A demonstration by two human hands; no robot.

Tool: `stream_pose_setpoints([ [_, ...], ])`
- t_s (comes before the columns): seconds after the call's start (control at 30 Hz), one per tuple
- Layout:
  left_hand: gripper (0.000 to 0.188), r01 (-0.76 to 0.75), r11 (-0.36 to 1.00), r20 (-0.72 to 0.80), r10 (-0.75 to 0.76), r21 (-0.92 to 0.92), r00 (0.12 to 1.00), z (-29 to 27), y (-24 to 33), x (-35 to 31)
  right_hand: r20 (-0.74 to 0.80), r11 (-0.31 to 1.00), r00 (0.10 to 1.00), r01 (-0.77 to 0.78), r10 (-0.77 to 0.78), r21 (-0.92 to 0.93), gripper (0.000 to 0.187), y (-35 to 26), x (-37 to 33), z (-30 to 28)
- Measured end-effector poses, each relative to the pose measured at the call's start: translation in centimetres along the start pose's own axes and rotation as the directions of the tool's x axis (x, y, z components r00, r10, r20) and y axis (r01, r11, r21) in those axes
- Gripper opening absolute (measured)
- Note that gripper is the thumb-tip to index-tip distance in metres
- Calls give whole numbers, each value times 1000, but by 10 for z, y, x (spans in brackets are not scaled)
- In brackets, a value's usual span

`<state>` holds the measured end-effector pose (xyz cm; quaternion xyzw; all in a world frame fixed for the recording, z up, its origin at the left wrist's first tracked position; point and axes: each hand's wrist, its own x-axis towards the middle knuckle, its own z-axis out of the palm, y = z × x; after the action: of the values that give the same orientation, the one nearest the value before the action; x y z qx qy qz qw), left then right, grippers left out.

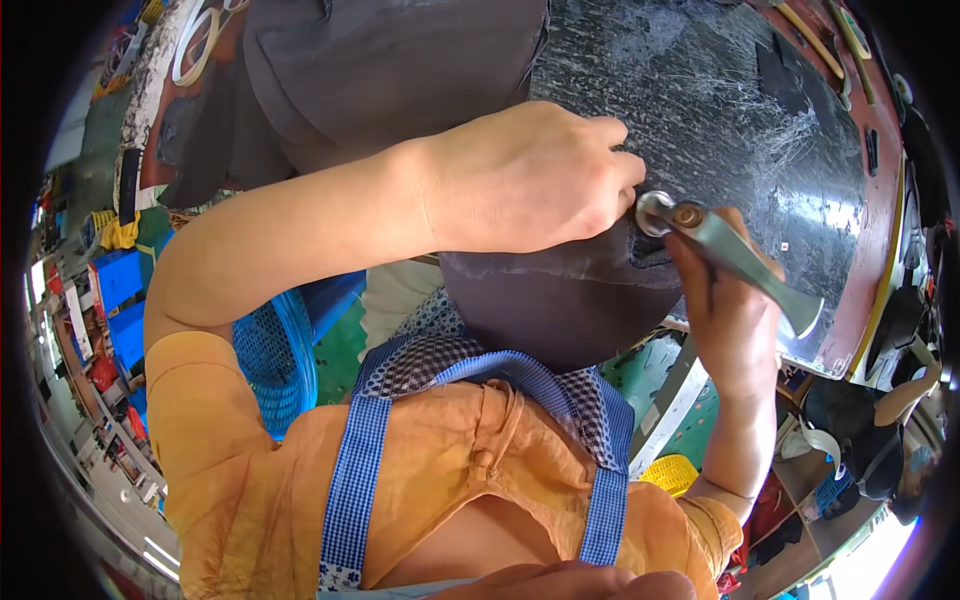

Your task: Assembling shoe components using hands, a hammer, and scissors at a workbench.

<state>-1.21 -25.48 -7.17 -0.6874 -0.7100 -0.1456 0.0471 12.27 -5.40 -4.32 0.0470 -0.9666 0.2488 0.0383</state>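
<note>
My right hand is closed around a hammer with a round metal face and a flared blade-like end. The round face is low over the worktop, close to the fingertips of my left hand. Those left fingers are curled down at the edge of a dark brown sheet of fabric or leather; their tips are partly hidden. The sheet hangs over the near edge of the worktop toward my apron. Beneath the hammer, a small dark raised edge of the piece shows.
The worktop is a scratched black slab with a reddish border. More dark material lies at the far left. Tools with wooden handles rest at the far right. A blue basket stands below left, and a yellow basket below right.
</note>
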Motion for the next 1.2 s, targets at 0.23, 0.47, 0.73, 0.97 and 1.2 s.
stream_pose_setpoints([
  [0.23, 29, 140, 960, -109, -170, -243, 979, 7, -9, -5, -13, 999, 1000, -2, 2, 44, 15, 0, 0, 4],
  [0.47, 18, 143, 984, -110, -154, -108, 982, 7, 4, -8, -33, 999, 999, -2, 4, 53, 14, 1, 3, -2],
  [0.73, 18, 139, 985, -130, -152, -103, 980, 9, 4, -11, 68, 999, 998, 3, 0, -37, 5, -2, 11, -1],
  [0.97, 27, 187, 958, -191, -229, -217, 954, 9, -13, -18, 11, 999, 999, 50, -50, -17, 13, -3, 14, 5],
  [1.2, 21, 197, 980, -137, -194, 9, 971, 3, 8, -18, -5, 999, 999, 52, -52, 7, 13, -1, 19, 1],
])
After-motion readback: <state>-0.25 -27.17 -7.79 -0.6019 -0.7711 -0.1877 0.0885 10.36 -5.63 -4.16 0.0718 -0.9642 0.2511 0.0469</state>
